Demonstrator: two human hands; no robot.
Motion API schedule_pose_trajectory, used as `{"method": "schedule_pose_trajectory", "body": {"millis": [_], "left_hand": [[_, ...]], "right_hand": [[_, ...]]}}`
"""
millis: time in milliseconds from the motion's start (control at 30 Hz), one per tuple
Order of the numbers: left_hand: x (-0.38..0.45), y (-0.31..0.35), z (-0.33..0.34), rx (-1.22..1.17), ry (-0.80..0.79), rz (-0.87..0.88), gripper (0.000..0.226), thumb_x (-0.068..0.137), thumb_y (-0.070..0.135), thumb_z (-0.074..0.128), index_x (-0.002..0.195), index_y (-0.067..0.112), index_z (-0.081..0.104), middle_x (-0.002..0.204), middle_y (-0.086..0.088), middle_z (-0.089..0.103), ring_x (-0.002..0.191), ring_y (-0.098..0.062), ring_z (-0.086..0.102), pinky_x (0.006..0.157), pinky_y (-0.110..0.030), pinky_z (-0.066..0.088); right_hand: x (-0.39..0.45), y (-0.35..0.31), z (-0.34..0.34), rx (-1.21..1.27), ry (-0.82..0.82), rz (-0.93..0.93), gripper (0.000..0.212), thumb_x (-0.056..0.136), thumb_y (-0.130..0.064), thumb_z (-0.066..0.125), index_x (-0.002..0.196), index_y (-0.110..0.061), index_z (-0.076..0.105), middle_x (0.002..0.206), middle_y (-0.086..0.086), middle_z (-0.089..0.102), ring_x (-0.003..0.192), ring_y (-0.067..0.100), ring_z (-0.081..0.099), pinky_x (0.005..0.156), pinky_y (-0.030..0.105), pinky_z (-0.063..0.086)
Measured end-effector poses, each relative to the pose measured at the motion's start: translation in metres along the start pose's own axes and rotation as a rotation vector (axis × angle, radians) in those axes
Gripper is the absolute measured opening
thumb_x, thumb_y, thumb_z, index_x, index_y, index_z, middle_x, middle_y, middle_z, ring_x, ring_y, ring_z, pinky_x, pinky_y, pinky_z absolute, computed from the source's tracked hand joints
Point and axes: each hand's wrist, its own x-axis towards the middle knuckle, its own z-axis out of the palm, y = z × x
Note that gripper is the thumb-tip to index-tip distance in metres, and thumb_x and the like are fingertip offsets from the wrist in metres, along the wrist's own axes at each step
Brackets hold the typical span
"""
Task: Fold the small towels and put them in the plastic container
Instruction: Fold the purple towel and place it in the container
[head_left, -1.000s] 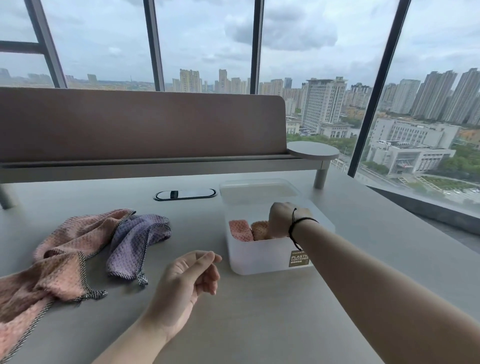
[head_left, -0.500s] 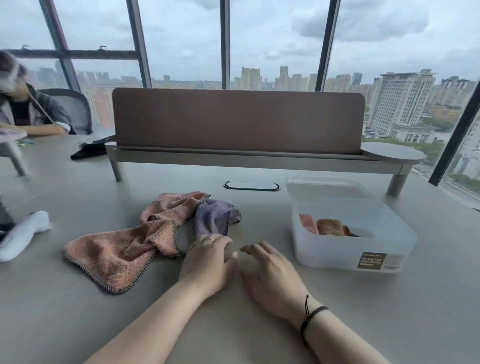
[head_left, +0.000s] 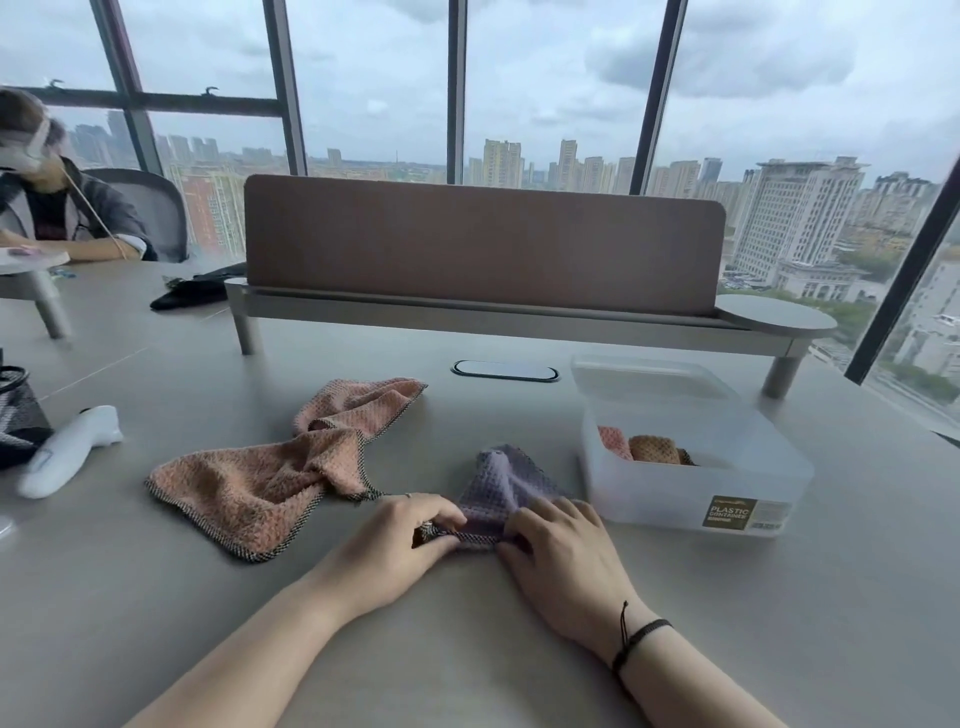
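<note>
A small purple towel (head_left: 501, 483) lies crumpled on the grey table in front of me. My left hand (head_left: 400, 545) pinches its near left corner and my right hand (head_left: 566, 556) grips its near right edge. Two pink towels (head_left: 270, 478) lie unfolded and bunched to the left, apart from the purple one. The translucent plastic container (head_left: 696, 467) stands open to the right of my hands, with a folded pink towel (head_left: 613, 441) and a folded orange towel (head_left: 654, 449) inside at its left end.
The container's lid (head_left: 649, 376) lies behind it. A brown desk divider (head_left: 483, 244) on a raised shelf crosses the far table. A white handheld device (head_left: 67, 452) and a dark mesh basket (head_left: 18, 415) sit at the left edge. Another person (head_left: 57, 208) sits far left.
My right hand left the container and came down to the table. Both hands took hold of the purple towel and pulled it away from the pink towels, toward me and to the right.
</note>
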Motion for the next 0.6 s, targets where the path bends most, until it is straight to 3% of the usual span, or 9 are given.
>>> {"method": "schedule_pose_trajectory", "body": {"millis": [133,300,433,500,600], "left_hand": [[-0.003,0.001,-0.012,-0.019,-0.01,-0.077,0.011,0.087,0.018,0.075,0.096,0.025,0.078,0.092,0.018,0.074,0.09,0.007,0.067,0.08,-0.009,0.046],[-0.013,0.007,-0.029,-0.02,-0.012,-0.126,0.011,0.085,0.019,0.078,0.086,0.03,0.078,0.081,0.02,0.075,0.08,0.001,0.069,0.073,-0.011,0.048],[-0.015,0.022,-0.048,-0.183,0.1,-0.157,0.024,0.079,0.012,0.082,0.083,0.034,0.076,0.078,0.015,0.076,0.071,0.003,0.067,0.07,-0.009,0.048],[-0.012,0.037,-0.063,-0.29,0.137,-0.138,0.026,0.076,0.008,0.081,0.085,0.033,0.076,0.078,0.007,0.078,0.069,0.001,0.067,0.071,-0.011,0.05],[-0.008,0.059,-0.094,-0.466,0.173,-0.111,0.019,0.071,0.017,0.084,0.085,0.029,0.078,0.078,-0.002,0.077,0.071,-0.012,0.069,0.068,-0.018,0.054]], "right_hand": [[-0.009,-0.001,-0.009,0.014,-0.048,-0.027,0.025,0.086,-0.051,0.048,0.088,-0.031,0.062,0.086,-0.011,0.061,0.085,0.014,0.061,0.072,0.031,0.045],[-0.026,0.012,-0.017,-0.033,0.019,-0.073,0.016,0.083,-0.028,0.049,0.082,-0.028,0.065,0.081,-0.009,0.057,0.075,0.019,0.061,0.064,0.031,0.05],[-0.037,0.018,-0.033,-0.071,0.058,-0.075,0.017,0.086,-0.036,0.053,0.075,-0.028,0.064,0.078,-0.011,0.058,0.076,0.018,0.06,0.065,0.031,0.05],[-0.039,0.014,-0.051,0.025,0.094,-0.034,0.023,0.089,-0.043,0.053,0.077,-0.028,0.066,0.076,-0.011,0.06,0.075,0.015,0.058,0.065,0.031,0.048],[-0.032,0.007,-0.092,0.329,0.166,0.119,0.014,0.088,-0.034,0.069,0.076,-0.027,0.069,0.07,-0.01,0.062,0.067,0.007,0.057,0.061,0.022,0.044]]}}
